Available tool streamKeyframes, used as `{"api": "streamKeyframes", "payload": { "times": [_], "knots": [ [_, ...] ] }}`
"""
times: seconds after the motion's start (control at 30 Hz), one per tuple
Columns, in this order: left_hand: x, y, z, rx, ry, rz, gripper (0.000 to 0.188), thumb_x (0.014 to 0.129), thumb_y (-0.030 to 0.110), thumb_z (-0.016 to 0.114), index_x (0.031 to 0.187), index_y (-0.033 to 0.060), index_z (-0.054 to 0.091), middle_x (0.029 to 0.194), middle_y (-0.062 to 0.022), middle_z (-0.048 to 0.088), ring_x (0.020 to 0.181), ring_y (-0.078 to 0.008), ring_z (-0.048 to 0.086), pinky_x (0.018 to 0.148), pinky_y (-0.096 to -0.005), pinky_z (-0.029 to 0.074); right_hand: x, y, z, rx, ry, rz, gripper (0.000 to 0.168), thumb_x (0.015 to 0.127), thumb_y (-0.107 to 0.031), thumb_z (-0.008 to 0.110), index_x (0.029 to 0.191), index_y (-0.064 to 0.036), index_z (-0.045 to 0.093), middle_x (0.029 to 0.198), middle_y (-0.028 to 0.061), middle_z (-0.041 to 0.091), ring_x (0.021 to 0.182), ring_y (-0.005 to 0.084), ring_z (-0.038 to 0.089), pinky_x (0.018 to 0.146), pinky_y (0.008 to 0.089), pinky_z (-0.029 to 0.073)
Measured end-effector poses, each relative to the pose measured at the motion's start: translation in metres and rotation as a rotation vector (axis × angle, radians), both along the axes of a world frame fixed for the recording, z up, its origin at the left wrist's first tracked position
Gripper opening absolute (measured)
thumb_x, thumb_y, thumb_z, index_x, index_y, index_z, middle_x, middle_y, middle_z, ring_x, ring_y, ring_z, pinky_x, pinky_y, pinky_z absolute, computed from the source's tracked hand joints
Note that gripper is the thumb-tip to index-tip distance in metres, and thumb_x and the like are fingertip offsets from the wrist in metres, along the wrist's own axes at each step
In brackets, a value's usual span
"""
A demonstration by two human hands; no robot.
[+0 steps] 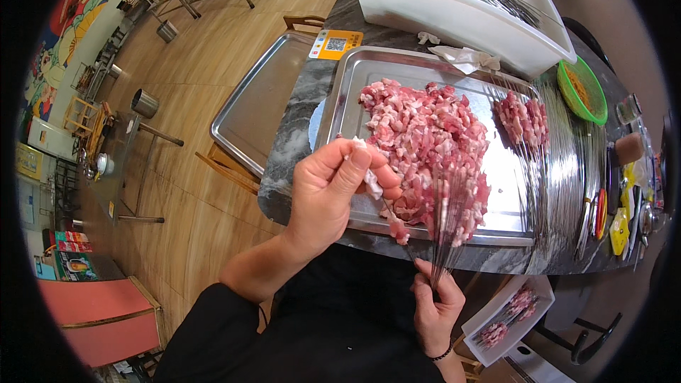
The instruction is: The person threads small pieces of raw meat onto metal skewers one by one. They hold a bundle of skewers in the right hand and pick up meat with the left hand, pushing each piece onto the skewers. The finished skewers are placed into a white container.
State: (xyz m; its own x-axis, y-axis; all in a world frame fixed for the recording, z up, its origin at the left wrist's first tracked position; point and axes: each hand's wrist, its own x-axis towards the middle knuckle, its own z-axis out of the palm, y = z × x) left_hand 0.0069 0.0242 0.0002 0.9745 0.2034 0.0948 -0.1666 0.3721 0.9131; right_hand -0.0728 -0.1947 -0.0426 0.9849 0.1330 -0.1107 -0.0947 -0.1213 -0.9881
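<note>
My left hand [332, 183] pinches a pale, fatty piece of meat [373, 183] at the upper end of a thin metal skewer. Lower on that skewer sits a pinker chunk [398, 230]. My right hand [437, 303] grips a fanned bundle of bare metal skewers [444, 223] by their lower ends, along with the end of the loaded one. Behind both hands, a heap of diced raw meat [425, 133] lies on a stainless steel tray [354, 72]. Several loaded meat skewers [521, 119] rest across the tray's right side.
A white plastic tub [452, 21] of metal skewers stands behind the tray. More bare skewers [564, 170] lie to the right, near a green bowl [598, 93], scissors [601, 213] and jars. A white bin [511, 319] below holds loaded skewers. An extra tray [260, 101] rests on a chair at left.
</note>
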Motion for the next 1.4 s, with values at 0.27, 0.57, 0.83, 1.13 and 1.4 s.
{"api": "streamKeyframes", "payload": {
  "times": [0.27, 0.57, 0.83, 1.13, 1.4],
  "knots": [
    [-0.002, -0.008, 0.002, -0.098, 0.020, 0.016, 0.027, 0.104, 0.025, 0.054, 0.106, -0.0008, 0.062, 0.090, -0.0144, 0.070, 0.077, -0.0215, 0.071, 0.072, -0.0353, 0.061, 0.005, 0.011, 0.000, 0.069, 0.009, -0.028, 0.027, 0.089, 0.005, 0.061, 0.115, 0.002, 0.070, 0.085, 0.0034, 0.062, 0.073, 0.0094, 0.057, 0.067, 0.0229, 0.046],
    [-0.007, -0.022, -0.002, -0.261, 0.029, 0.076, 0.029, 0.105, 0.028, 0.052, 0.107, 0.0005, 0.063, 0.092, -0.0144, 0.071, 0.080, -0.0238, 0.072, 0.076, -0.0380, 0.061, 0.001, 0.018, 0.002, 0.129, 0.108, -0.032, 0.025, 0.091, 0.003, 0.061, 0.115, 0.003, 0.070, 0.084, 0.0038, 0.062, 0.071, 0.0088, 0.058, 0.064, 0.0223, 0.046],
    [-0.006, -0.027, -0.006, -0.200, 0.043, 0.006, 0.026, 0.105, 0.025, 0.051, 0.104, 0.0019, 0.063, 0.091, -0.0152, 0.071, 0.081, -0.0247, 0.071, 0.079, -0.0398, 0.060, 0.006, 0.025, 0.002, 0.150, 0.154, -0.026, 0.024, 0.093, 0.000, 0.063, 0.116, 0.003, 0.070, 0.083, 0.0032, 0.064, 0.069, 0.0079, 0.057, 0.064, 0.0223, 0.047],
    [-0.011, -0.049, -0.015, -0.513, 0.180, -0.225, 0.035, 0.108, 0.042, 0.040, 0.103, 0.0086, 0.050, 0.063, 0.0049, 0.034, 0.050, -0.0059, 0.030, 0.047, -0.0221, 0.031, -0.002, 0.028, 0.002, 0.248, 0.240, -0.059, 0.027, 0.095, 0.000, 0.062, 0.121, 0.005, 0.066, 0.088, 0.0032, 0.065, 0.072, 0.0074, 0.057, 0.067, 0.0219, 0.048],
    [-0.016, -0.013, 0.016, 0.322, 0.009, -0.312, 0.021, 0.095, -0.004, 0.054, 0.114, -0.0078, 0.062, 0.107, -0.0129, 0.062, 0.090, -0.0163, 0.065, 0.080, -0.0286, 0.057, 0.015, -0.013, 0.017, -0.385, -0.332, -0.029, 0.039, 0.075, 0.013, 0.063, 0.111, 0.000, 0.072, 0.091, 0.0118, 0.055, 0.084, 0.0222, 0.058, 0.072, 0.0294, 0.047]
  ]
}}
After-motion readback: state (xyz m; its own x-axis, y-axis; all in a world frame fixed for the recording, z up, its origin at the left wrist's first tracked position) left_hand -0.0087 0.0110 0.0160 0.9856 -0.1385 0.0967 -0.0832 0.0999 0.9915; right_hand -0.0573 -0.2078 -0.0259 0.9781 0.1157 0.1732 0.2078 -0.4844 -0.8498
